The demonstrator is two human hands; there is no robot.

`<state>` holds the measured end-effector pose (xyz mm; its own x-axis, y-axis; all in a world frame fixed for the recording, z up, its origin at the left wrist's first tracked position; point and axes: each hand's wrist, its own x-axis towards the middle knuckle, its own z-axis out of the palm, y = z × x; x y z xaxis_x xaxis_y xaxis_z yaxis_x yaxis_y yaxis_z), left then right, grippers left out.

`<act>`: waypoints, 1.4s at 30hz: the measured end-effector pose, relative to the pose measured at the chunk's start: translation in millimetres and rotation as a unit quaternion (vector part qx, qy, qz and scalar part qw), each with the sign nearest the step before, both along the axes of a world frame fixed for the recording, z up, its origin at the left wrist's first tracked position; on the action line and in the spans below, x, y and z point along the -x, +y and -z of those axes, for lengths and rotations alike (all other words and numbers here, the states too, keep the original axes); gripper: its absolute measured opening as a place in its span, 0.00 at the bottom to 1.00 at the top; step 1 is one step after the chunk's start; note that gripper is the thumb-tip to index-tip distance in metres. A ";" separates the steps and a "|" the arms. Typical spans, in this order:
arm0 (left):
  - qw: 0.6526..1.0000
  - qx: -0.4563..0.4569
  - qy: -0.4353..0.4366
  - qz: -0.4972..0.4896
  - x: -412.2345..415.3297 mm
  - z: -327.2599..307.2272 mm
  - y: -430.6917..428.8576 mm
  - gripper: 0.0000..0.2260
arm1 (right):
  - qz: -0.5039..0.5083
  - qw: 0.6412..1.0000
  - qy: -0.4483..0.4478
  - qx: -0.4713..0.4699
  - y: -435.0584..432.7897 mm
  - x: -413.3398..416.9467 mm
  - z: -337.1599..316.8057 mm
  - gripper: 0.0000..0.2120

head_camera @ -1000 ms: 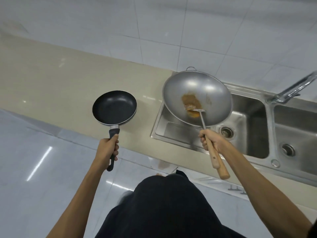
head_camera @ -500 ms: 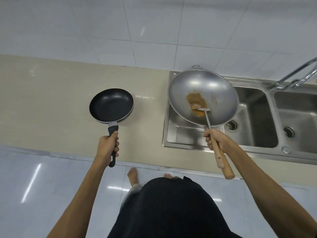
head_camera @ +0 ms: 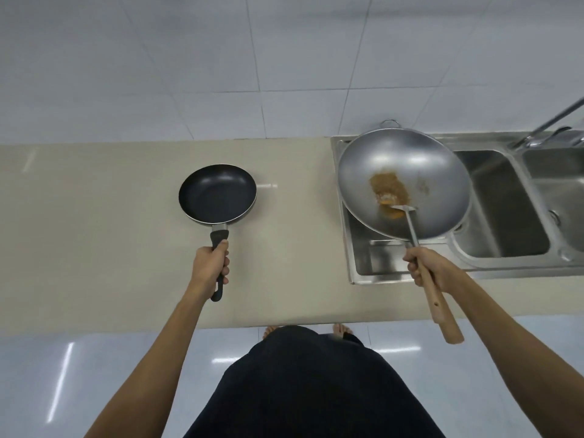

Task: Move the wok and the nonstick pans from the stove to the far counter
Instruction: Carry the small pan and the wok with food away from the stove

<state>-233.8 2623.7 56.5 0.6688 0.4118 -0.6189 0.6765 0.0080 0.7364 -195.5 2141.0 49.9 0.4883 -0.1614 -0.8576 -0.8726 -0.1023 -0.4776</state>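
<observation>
My left hand (head_camera: 210, 270) grips the black handle of a small black nonstick pan (head_camera: 217, 193), which hangs over the beige counter (head_camera: 94, 222). In my right hand (head_camera: 429, 269) is the long wooden handle of a steel wok (head_camera: 410, 172), together with a metal spatula (head_camera: 407, 216) whose blade lies inside. The wok hangs above the left basin of the steel sink (head_camera: 502, 210). Brown food residue (head_camera: 387, 188) sticks to the wok's middle. Whether either pan touches a surface I cannot tell.
A double-basin steel sink is set into the counter at the right, with a tap (head_camera: 550, 124) at its back. A white tiled wall (head_camera: 221, 58) rises behind the counter. My dark clothing (head_camera: 309, 384) and bare feet show above the glossy floor (head_camera: 63, 374).
The counter and sink have come closer and squared up in view as I moved toward them. Both hands keep their grip; pan and wok now sit farther over the counter and sink.
</observation>
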 end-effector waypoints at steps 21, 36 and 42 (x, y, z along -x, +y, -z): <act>0.997 0.005 -0.007 0.078 -36.7 48.1 26.8 0.13 | -0.160 0.958 -0.001 0.239 39.3 6.1 4.7 0.07; 0.995 -0.035 0.012 0.094 -32.1 54.8 13.5 0.14 | -0.182 0.943 0.008 0.277 52.3 14.5 13.1 0.15; 0.992 -0.061 0.021 0.106 -28.5 54.8 8.9 0.13 | -0.183 0.937 -0.022 0.296 56.2 21.2 9.3 0.17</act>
<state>-205.2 2632.6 1.7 0.7230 0.3380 -0.6025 0.6837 -0.2247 0.6943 -216.7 2197.2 40.6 0.6360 -0.4178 -0.6488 -0.7086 -0.6491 -0.2767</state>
